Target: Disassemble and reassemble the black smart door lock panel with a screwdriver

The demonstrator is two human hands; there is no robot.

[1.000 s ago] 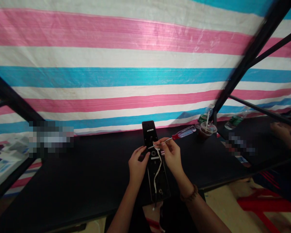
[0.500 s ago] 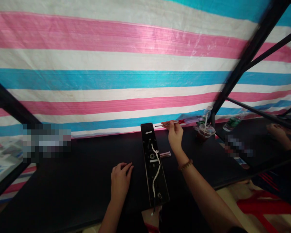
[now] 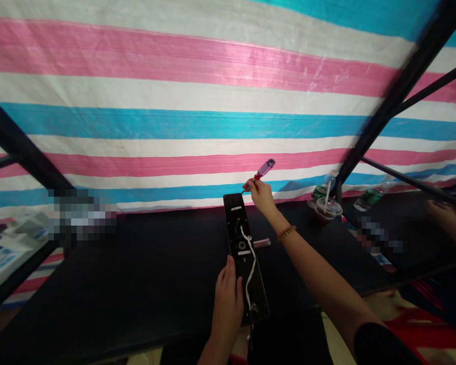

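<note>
A long black panel (image 3: 233,215) lies lengthwise on the black table, with a white cable (image 3: 254,268) running along it and hanging past its near end. My left hand (image 3: 228,296) rests on the panel's left side near its lower half, fingers extended and the thumb over the surface. At the far end, my right hand (image 3: 261,194) pinches the shaft of a screwdriver (image 3: 265,168) with a clear purple and red handle. The handle points up and right, and the tip is down by the panel's far right corner. Whether the tip touches the panel is too small to tell.
Another clear-handled tool (image 3: 262,243) lies right of the panel. Beyond it are a lidded cup with a straw (image 3: 328,209) and bottles (image 3: 368,197). A person's hand (image 3: 441,213) is at the far right. Black frame bars (image 3: 372,121) slant at both sides.
My left hand has moved right from the table onto the panel. My right hand has moved slightly left, and the screwdriver has swung from nearly level to steeply tilted, tip down at the panel's far corner.
</note>
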